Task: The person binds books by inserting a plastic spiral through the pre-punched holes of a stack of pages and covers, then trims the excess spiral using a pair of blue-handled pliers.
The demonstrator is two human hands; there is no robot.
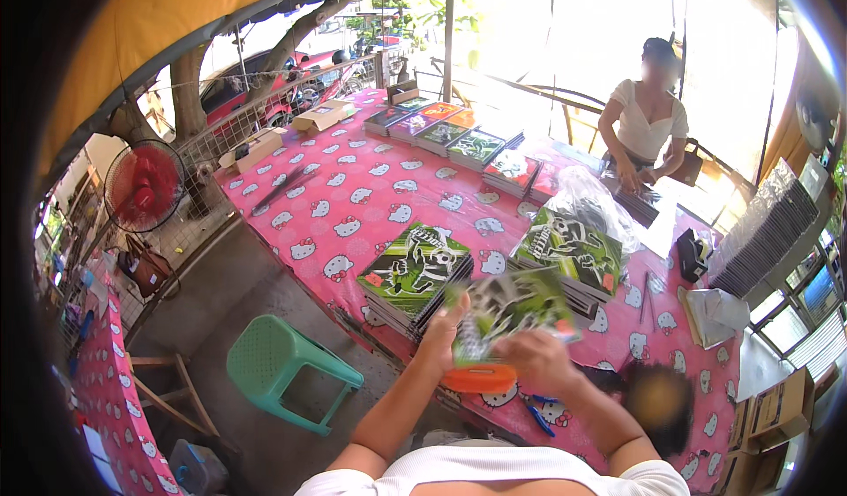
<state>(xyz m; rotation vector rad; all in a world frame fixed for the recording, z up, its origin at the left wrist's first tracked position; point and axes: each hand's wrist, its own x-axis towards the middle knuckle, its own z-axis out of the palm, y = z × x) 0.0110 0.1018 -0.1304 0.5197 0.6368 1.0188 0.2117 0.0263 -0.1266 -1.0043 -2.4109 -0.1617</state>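
My left hand [444, 333] grips the left edge of a green notebook [512, 311] with a soccer picture on its cover, thumb on top. My right hand [535, 355] has its fingers curled at the notebook's lower edge; motion smears both. Beyond it on the table stand two stacks of matching notebooks, a left stack [415, 267] and a right stack [569, 253] with clear plastic [595, 201] behind it. Under the held notebook, partly hidden, is an orange dish [481, 379]. Blue-handled pliers [538, 415] lie close to my right forearm.
The pink patterned table [353, 201] bears rows of notebook piles [476, 146] at its far side. Across it, another person [648, 121] handles a stack. A dark round shape [657, 403] is at my right. A green stool [287, 364] stands left; cartons [776, 408] are right.
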